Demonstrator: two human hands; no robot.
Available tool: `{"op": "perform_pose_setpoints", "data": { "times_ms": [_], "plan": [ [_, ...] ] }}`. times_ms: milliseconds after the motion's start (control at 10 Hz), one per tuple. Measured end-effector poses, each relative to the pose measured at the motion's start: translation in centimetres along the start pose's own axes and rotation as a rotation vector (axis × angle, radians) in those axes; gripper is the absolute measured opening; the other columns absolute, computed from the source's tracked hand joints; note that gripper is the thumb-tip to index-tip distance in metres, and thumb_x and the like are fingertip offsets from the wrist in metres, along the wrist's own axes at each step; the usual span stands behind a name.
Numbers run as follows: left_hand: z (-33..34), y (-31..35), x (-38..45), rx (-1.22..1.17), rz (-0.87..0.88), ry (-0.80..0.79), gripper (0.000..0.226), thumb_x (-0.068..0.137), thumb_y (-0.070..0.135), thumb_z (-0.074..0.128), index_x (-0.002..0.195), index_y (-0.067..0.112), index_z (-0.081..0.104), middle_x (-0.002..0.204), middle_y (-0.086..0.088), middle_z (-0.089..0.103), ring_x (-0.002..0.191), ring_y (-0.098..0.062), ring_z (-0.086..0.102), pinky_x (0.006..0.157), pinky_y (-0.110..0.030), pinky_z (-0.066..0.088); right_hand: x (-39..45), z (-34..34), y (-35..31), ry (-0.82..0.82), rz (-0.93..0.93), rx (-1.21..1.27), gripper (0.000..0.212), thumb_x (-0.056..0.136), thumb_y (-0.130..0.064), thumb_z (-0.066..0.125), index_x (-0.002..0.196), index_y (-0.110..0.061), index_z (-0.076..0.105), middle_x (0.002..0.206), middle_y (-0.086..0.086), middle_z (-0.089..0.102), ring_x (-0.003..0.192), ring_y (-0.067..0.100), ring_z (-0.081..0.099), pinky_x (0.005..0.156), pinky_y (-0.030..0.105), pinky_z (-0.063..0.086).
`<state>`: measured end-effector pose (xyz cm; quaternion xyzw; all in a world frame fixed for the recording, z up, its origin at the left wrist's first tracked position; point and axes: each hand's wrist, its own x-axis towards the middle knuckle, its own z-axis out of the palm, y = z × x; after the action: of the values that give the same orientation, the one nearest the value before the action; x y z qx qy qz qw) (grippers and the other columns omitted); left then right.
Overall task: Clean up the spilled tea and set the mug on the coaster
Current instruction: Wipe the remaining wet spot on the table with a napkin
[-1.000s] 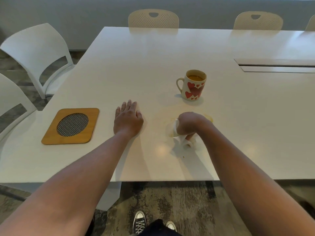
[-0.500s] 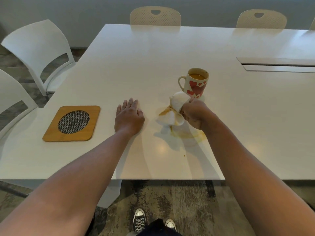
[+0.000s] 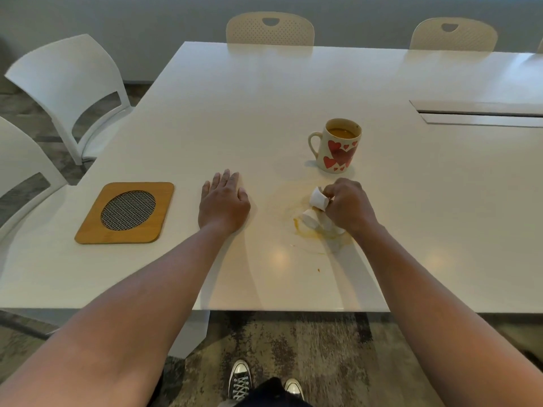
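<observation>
Right hand (image 3: pixel 348 207) grips a crumpled tissue (image 3: pixel 318 212) on the tea puddle (image 3: pixel 311 235) near the bench's (image 3: pixel 264 92) front edge; left hand (image 3: pixel 223 202) lies flat, fingers straight, between coaster (image 3: pixel 88 227) and spill. Mug (image 3: pixel 338 145) stands behind.

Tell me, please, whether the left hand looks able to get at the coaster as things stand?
Probably yes: the left hand lies flat and holds nothing, the coaster sits just to its left, and only bare table lies between them.

I'm seeing one mug (image 3: pixel 338 148), one coaster (image 3: pixel 125 213), one crumpled tissue (image 3: pixel 318 211) and one tea puddle (image 3: pixel 311 235) sitting on one tabletop (image 3: pixel 264 98), plus four chairs and two sneakers.
</observation>
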<state>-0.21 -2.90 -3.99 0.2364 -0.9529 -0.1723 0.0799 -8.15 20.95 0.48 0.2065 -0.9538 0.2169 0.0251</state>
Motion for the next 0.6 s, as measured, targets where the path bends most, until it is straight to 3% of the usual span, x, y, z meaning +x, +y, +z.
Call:
{"op": "perform_pose_setpoints", "data": {
  "times_ms": [200,300,600],
  "plan": [
    [0.0,0.0,0.0,0.002,-0.002,0.005,0.056,0.103,0.032,0.028,0.157,0.021,0.027,0.166,0.0,0.018,0.153,-0.016,0.01,0.125,-0.036,0.004,0.3,-1.0,-2.2,-0.265,0.005,-0.145,0.017,0.09,-0.016,0.055,0.094,-0.002,0.064,0.108,0.014,0.047,0.083,0.021,0.048,0.07,0.028,0.038],
    [0.1,0.0,0.0,0.001,-0.001,0.007,0.056,0.102,0.032,0.028,0.157,0.021,0.027,0.166,0.0,0.018,0.153,-0.016,0.011,0.125,-0.036,0.004,0.3,-1.9,-3.0,-0.402,-0.011,-0.22,0.027,0.094,-0.022,0.048,0.108,-0.003,0.062,0.117,0.015,0.045,0.088,0.021,0.049,0.073,0.029,0.039],
    [0.1,-0.1,0.0,0.004,0.001,0.009,0.056,0.102,0.033,0.027,0.157,0.021,0.027,0.166,0.0,0.018,0.153,-0.016,0.011,0.125,-0.036,0.004,-0.7,-0.9,-3.7,-0.417,0.065,-0.356,0.03,0.096,-0.017,0.046,0.119,-0.004,0.059,0.129,0.015,0.04,0.116,0.035,0.043,0.091,0.041,0.046]
  ]
}}
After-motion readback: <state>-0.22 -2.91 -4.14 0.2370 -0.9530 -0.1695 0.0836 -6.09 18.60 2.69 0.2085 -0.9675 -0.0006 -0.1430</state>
